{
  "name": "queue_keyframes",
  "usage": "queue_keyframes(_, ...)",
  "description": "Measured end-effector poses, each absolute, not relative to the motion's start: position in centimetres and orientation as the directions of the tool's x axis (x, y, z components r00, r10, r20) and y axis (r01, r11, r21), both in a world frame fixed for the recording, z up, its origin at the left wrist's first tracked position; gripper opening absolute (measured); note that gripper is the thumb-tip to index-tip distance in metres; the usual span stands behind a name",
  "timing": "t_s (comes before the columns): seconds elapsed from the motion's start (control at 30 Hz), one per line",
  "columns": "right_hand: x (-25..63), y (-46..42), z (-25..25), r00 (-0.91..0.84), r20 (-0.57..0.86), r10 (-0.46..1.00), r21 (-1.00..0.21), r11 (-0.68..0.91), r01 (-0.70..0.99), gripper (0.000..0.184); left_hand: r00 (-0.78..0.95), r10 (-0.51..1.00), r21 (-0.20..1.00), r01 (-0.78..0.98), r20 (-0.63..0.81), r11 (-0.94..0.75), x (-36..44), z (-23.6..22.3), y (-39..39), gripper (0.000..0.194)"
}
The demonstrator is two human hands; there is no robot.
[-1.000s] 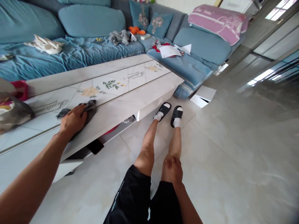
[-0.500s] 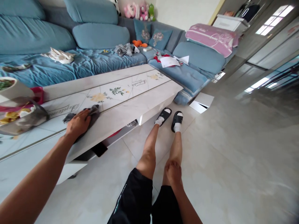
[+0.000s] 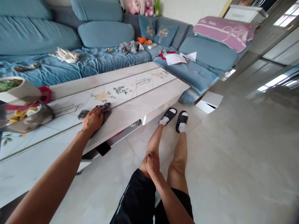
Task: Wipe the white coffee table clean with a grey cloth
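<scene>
My left hand (image 3: 93,119) presses a crumpled dark grey cloth (image 3: 106,111) onto the top of a long white coffee table (image 3: 130,109), its fingers bent over the cloth. Printed flowers and lettering run along the tabletop beside it. Left of that hand stands a clear plastic container (image 3: 38,119) with yellow items inside. My right hand (image 3: 152,162) is loosely closed at my left knee, and I see nothing in it.
A plant in a white pot (image 3: 20,90) stands at the table's left end, by a magenta tray (image 3: 45,94). A dark phone-like object (image 3: 103,149) juts from the lower shelf. Behind is a blue sofa (image 3: 102,67); a white folded sheet (image 3: 211,101) lies on the floor.
My left hand and the cloth have slid to the right along the tabletop. My right hand has moved from my right knee to my left knee. The view has shifted slightly.
</scene>
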State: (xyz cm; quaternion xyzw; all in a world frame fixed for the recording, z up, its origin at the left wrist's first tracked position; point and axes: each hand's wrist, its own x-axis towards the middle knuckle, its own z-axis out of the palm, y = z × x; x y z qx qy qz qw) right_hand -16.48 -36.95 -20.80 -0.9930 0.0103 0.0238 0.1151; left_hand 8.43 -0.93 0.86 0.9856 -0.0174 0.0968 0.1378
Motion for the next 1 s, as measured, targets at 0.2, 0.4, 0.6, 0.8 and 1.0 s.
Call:
queue_keyframes(0.2, -18.8, -38.3, -20.3, 0.999, -0.018, -0.034, -0.245, -0.969, -0.038, 0.035, 0.962, -0.184, 0.284, -0.238, 0.203, -0.929, 7.7, 0.5, -3.3, 0.059)
queue_keyframes(0.4, -17.4, -37.5, -21.8, 0.998, 0.021, -0.065, -0.31, -0.949, -0.056, 0.038, 0.942, -0.234, 0.276, -0.297, 0.241, -0.914, 4.6, -0.8, 3.6, 0.064)
queue_keyframes(0.6, -18.1, -37.0, -22.0, 0.997, 0.038, -0.067, -0.32, -0.946, -0.051, 0.023, 0.98, 0.037, 0.302, -0.025, 0.197, -0.953, 14.4, 0.1, 2.8, 0.064)
queue_keyframes(0.8, -21.1, -38.0, -24.2, 0.972, 0.135, -0.191, -0.33, -0.934, -0.137, 0.046, 0.934, -0.252, 0.329, -0.328, 0.254, -0.885, 12.3, -0.2, -4.6, 0.058)
queue_keyframes(1.0, -20.8, -37.8, -26.8, 0.94, 0.138, -0.313, -0.386, -0.891, -0.24, 0.076, 0.94, -0.223, 0.281, -0.293, 0.257, -0.914, 3.7, -1.1, 2.2, 0.057)
